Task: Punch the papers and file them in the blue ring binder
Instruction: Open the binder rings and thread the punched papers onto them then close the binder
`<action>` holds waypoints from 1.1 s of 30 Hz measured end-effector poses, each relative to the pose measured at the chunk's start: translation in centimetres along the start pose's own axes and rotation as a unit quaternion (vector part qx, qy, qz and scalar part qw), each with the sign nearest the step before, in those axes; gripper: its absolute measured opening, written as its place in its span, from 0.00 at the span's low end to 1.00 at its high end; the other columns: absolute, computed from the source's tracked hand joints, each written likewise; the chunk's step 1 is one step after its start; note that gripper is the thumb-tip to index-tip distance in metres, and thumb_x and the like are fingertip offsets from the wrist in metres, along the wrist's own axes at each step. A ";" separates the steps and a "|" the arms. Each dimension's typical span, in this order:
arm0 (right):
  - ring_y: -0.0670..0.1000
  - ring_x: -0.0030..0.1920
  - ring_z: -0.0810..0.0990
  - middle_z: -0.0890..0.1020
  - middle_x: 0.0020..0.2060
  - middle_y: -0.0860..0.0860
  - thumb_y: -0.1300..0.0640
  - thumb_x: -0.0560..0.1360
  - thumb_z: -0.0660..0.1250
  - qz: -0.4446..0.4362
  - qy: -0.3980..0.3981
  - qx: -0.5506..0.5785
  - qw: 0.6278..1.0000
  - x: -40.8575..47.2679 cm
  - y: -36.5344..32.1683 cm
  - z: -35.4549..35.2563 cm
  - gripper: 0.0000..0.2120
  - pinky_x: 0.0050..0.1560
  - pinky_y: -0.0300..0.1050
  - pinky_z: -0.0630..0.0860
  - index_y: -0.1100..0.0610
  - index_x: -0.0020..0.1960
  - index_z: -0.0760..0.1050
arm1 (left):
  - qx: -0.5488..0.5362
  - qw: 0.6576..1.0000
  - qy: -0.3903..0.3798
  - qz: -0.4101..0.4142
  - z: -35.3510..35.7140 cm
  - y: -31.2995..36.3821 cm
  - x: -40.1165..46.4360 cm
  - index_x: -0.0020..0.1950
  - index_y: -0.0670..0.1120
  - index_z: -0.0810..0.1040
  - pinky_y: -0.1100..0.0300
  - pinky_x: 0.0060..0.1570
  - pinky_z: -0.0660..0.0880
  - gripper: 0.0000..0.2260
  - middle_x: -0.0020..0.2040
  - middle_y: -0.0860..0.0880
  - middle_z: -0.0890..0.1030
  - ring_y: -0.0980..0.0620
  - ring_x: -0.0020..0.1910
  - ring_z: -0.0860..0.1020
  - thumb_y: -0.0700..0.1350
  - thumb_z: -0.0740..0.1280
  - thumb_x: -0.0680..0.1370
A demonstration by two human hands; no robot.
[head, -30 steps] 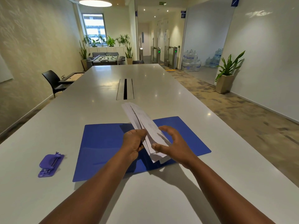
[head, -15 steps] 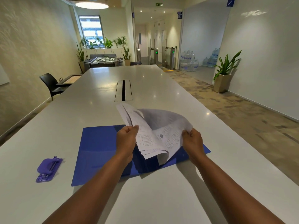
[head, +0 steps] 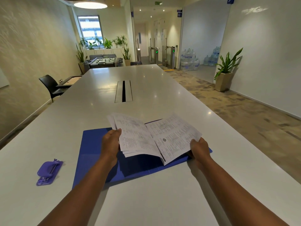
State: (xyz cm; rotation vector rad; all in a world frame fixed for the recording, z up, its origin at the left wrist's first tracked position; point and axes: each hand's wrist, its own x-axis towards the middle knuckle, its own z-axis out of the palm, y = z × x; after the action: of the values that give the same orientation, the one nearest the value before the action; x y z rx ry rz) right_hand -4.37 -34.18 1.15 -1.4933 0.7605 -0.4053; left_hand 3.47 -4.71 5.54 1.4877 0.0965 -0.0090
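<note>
White papers (head: 146,137), print too small to read, clamped in both hands' grip.

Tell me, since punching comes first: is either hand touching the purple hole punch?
Apart. Head view: hole punch lies alone left of the binder; both hands grip the papers.

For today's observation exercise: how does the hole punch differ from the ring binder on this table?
The hole punch is purple, small and chunky; the ring binder is blue, broad and flat. The punch lies untouched at the left, apart from both hands; the binder lies open under the papers held by the left hand and right hand. Both rest on the white table.
</note>
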 end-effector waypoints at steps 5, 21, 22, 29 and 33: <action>0.56 0.48 0.84 0.83 0.47 0.54 0.52 0.86 0.56 0.011 0.002 0.014 1.000 0.2 0.3 0.1 0.11 0.55 0.59 0.83 0.55 0.60 0.74 | 0.020 1.000 -0.008 0.002 -0.1 0.2 -0.3 0.49 0.43 0.81 0.46 0.47 0.83 0.11 0.49 0.44 0.87 0.43 0.48 0.86 0.50 0.65 0.83; 0.58 0.53 0.84 0.82 0.51 0.54 0.51 0.85 0.60 0.024 -0.050 0.039 0.998 0.4 1.3 0.1 0.09 0.57 0.60 0.82 0.54 0.61 0.71 | 0.054 0.988 -0.141 0.009 7.7 2.5 -0.2 0.52 0.47 0.84 0.53 0.48 0.81 0.07 0.53 0.41 0.85 0.46 0.48 0.83 0.42 0.65 0.82; 0.58 0.53 0.84 0.82 0.51 0.54 0.52 0.85 0.60 0.028 -0.053 0.047 0.997 0.4 1.3 0.0 0.08 0.57 0.61 0.82 0.54 0.61 0.71 | 0.077 0.988 -0.132 0.020 7.9 2.2 0.0 0.52 0.48 0.84 0.55 0.46 0.81 0.07 0.53 0.42 0.85 0.46 0.49 0.83 0.41 0.66 0.82; 0.58 0.50 0.86 0.84 0.51 0.56 0.52 0.85 0.60 0.038 -0.074 0.093 0.992 0.4 1.8 -0.6 0.04 0.58 0.61 0.82 0.49 0.55 0.74 | 0.102 0.990 -0.075 0.061 8.5 0.6 0.3 0.66 0.51 0.73 0.57 0.38 0.81 0.20 0.48 0.45 0.85 0.51 0.44 0.84 0.40 0.73 0.77; 0.57 0.53 0.85 0.84 0.53 0.54 0.52 0.84 0.61 0.038 -0.081 0.100 0.991 0.2 1.7 -0.5 0.09 0.58 0.60 0.82 0.51 0.62 0.74 | 0.086 0.992 -0.066 0.069 8.9 0.1 0.5 0.71 0.57 0.66 0.50 0.55 0.81 0.33 0.62 0.47 0.80 0.48 0.59 0.80 0.46 0.79 0.72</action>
State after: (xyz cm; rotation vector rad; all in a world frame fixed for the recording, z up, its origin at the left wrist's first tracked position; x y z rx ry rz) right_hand -4.96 -34.57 -0.52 -1.2888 0.6271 -0.2892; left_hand 4.47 -13.56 6.34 1.6597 -0.1165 -0.0048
